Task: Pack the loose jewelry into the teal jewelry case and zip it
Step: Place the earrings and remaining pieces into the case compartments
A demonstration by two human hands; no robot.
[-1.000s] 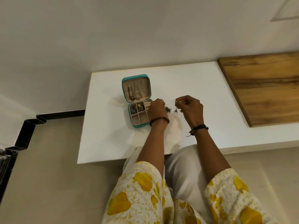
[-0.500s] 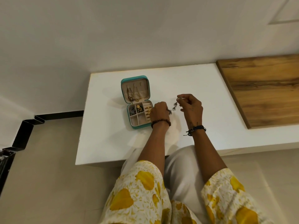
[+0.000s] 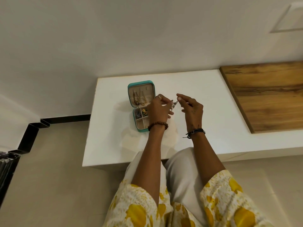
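Observation:
The teal jewelry case lies open on the white table. Its beige lid carries hanging necklaces, and its divided tray holds small gold and silver pieces. Just right of the case, both hands are raised above the table. My left hand and my right hand pinch a small silver jewelry piece between them. My left hand covers the right side of the tray. How the piece is shaped is too small to tell.
A wooden board forms the right part of the tabletop. A white wall rises behind the table. Black trim runs along the floor at the left. My knees sit under the table's front edge.
Both hands have lifted off the table and come together, raising the small silver piece higher. The case has not moved.

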